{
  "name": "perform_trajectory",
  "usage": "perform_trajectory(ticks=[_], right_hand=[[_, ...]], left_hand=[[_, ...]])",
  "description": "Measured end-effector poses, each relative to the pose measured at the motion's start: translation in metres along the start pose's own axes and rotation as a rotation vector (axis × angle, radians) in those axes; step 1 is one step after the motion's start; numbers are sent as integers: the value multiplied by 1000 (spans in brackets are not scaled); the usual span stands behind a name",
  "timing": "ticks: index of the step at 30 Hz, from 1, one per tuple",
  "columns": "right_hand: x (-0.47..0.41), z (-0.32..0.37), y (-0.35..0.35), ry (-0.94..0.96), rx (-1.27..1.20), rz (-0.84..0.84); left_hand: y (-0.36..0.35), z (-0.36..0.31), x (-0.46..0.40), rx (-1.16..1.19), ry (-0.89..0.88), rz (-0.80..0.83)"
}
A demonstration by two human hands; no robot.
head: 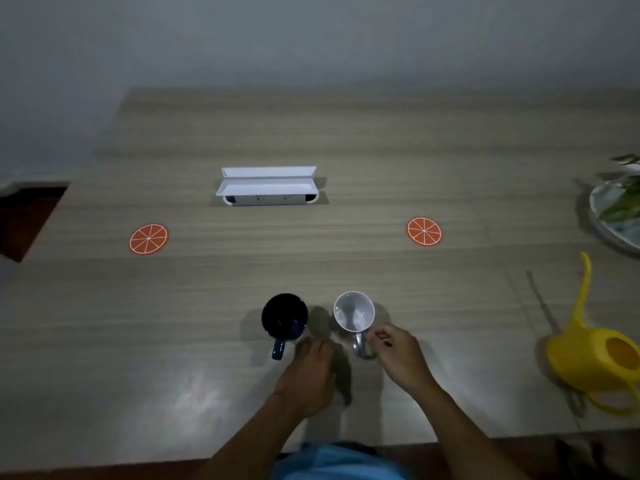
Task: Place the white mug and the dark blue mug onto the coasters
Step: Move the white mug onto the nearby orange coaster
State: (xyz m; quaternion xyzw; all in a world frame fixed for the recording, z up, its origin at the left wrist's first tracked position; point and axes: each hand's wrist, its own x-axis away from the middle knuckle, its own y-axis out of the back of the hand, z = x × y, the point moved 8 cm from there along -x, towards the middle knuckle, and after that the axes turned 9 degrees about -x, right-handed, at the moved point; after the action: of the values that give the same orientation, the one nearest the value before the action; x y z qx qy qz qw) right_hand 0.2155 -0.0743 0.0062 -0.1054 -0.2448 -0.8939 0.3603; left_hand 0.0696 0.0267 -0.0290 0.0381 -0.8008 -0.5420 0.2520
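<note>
The dark blue mug (284, 315) and the white mug (354, 310) stand upright side by side on the wooden table (311, 265), near its front edge, with their handles pointing toward me. My left hand (309, 374) rests just right of the blue mug's handle, fingertips close to the mug's base, holding nothing. My right hand (398, 356) has its curled thumb and forefinger against the white mug's handle, not closed around it. Two orange-slice coasters lie farther back: the left coaster (149, 238) and the right coaster (424, 231), both bare.
A white folded box-like stand (266, 186) sits at the middle back. A yellow watering can (597, 358) lies at the right front. Behind it is a round tray with a plant (614, 216). The table's left edge has a dark cut-out (24, 220).
</note>
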Motion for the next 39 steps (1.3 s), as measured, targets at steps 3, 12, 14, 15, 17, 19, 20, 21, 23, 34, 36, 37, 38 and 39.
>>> perform_trajectory(ticks=[3, 12, 14, 15, 17, 19, 20, 21, 23, 34, 36, 37, 38, 39], right_hand=[[1, -10, -15, -67, -83, 66], [5, -34, -25, -177, -275, 44], [4, -38, -22, -176, -301, 35], [4, -40, -19, -174, -307, 28], [4, -44, -13, -162, -299, 5], [4, -46, -5, -145, -309, -24], [4, -46, -1, -139, -313, -40], [4, -46, 3, -131, -314, -55], [5, -44, 10, -116, -321, -78], [-2, -33, 54, -81, -304, -238], [-7, -26, 63, -68, -310, -266], [-10, -24, 67, -60, -314, -279], [-13, -22, 71, -56, -319, -291], [-17, -21, 75, -59, -326, -305]], left_hand=[[-16, 4, -1, -87, 20, 64], [-41, 8, 0, -177, -40, 74], [-40, 9, 1, -168, -37, 42], [-41, 9, 1, -174, -41, 38], [-49, 11, 0, -162, -23, 67], [-50, 10, 0, -132, -10, 64], [-48, 9, 0, -119, -12, 59], [-44, 7, 0, -122, -8, 35], [-40, 6, 0, -139, -5, 20], [-4, -25, -47, -146, 30, -31], [-1, -25, -66, -141, 57, 2], [1, -24, -75, -137, 71, 5], [4, -22, -84, -130, 91, 6], [7, -22, -93, -118, 112, 8]])
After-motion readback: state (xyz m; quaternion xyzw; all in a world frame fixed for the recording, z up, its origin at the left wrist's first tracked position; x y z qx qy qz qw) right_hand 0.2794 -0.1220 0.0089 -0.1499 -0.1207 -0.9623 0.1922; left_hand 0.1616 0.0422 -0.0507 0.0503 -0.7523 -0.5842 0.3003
